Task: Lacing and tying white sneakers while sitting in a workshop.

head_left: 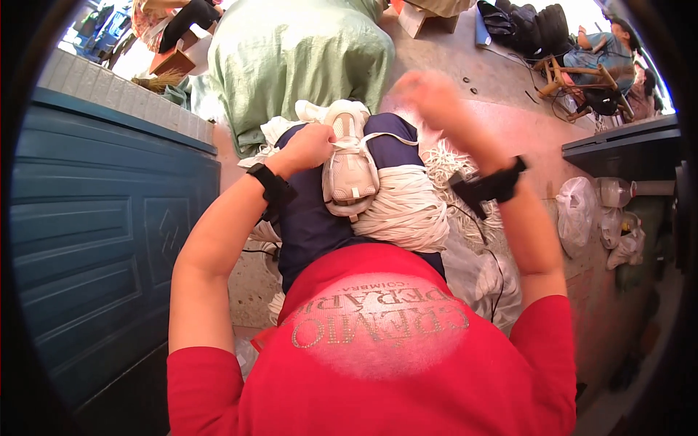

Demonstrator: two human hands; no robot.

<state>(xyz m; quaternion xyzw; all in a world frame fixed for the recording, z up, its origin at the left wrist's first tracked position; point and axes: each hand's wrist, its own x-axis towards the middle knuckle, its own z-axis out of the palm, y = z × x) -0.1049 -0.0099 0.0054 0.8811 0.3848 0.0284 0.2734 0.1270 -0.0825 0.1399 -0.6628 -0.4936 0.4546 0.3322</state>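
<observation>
From where I stood, the shoe [352, 178] lay just above the centre of the frame, on the person's dark trousers [309, 218], probably because the lap steadied it. The left hand [316, 147] was curled closed at its lacing and had hold of the shoe there, though I couldn't tell whether it pinched the lace [392, 136] alone. The right hand [425, 94], raised in the upper middle of the frame, was too blurred for me to tell how open it was or what it held. A bundle [403, 211] of white cord rested on the thigh right of the shoe, likely to be within easy reach.

The shoe was pale beige and rounded, with smooth panels and a perforated patch. The bundle's flat, soft strands lay in tight layers, while the loose cord [443, 163] farther right tangled thinly. Green cloth [305, 54] bulged in slack folds at the top.
</observation>
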